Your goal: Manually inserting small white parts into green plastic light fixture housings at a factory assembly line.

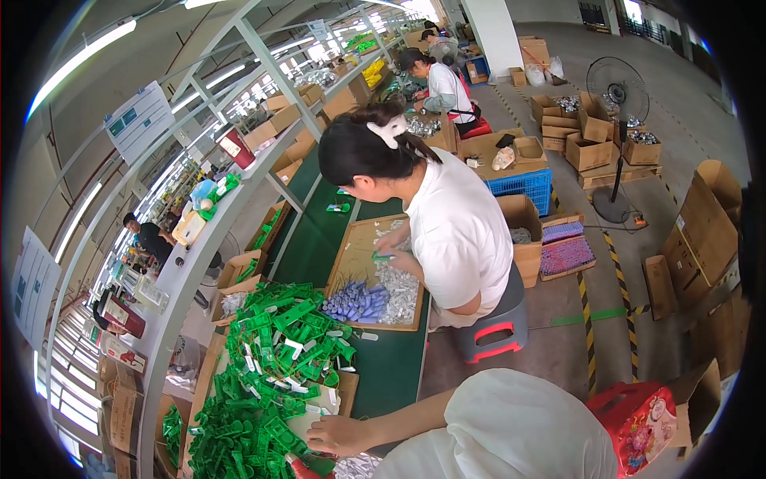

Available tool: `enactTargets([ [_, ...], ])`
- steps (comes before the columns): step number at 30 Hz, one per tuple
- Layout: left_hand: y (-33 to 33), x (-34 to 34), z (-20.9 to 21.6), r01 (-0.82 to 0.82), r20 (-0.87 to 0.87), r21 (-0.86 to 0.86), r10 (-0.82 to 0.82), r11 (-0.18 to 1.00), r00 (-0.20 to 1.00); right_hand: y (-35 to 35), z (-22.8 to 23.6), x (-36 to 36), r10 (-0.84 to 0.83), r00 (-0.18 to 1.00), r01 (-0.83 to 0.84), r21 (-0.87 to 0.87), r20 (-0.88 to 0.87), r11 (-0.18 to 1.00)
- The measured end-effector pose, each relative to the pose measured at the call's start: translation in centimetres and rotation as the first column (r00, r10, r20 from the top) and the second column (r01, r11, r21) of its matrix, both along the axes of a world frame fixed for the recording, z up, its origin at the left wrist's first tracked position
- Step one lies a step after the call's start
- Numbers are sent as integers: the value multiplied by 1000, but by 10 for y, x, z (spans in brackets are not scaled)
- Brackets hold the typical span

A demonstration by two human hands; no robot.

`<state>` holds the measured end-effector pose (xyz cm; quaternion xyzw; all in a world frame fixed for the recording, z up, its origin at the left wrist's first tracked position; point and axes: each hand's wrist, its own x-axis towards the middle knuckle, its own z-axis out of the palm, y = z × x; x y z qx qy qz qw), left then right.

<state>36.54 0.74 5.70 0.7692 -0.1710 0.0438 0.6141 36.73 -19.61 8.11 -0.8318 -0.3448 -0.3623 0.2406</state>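
Note:
My right hand (339, 435) reaches in from the lower right over the near edge of a big heap of green plastic parts (271, 359). Its fingers are bent and drawn together beside a pale flat patch; what they hold, if anything, is too small to make out. Only a reddish fingertip-like part of my left hand (303, 468) shows at the lower edge, against a green piece (321, 463); the rest is cut off. Small white parts (293, 349) and thin wires lie among the green ones. Silvery-white pieces (357, 465) lie just below my right hand.
Ahead, a co-worker (459, 215) on a grey stool (499, 331) handles a green part over a wooden tray (363, 231) with purple and clear pieces. A metal shelf (191, 263) runs along the left. A red bag (638, 419), cartons (694, 239) and a fan (616, 88) stand to the right.

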Motion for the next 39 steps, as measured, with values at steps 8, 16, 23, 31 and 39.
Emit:
enactTargets([
  [8,-4,6,5,-139,-531,-480,-160,866,832,-3,-4,1,20,999,-20,-5,-35,1000],
  [16,-8,3,-3,-37,-284,-97,8,995,959,-9,-3,-2,28,1000,-28,6,-8,1000],
  [23,-4,3,-6,-59,-468,-412,-156,909,870,-12,-5,-2,43,999,-42,26,-17,999],
  [31,-18,-5,-2,-105,149,186,77,977,986,-20,-11,-4,38,998,-36,36,-45,999],
  [39,-24,-10,2,-178,425,479,-50,860,904,-23,-8,-4,43,999,-42,20,-29,999],
])
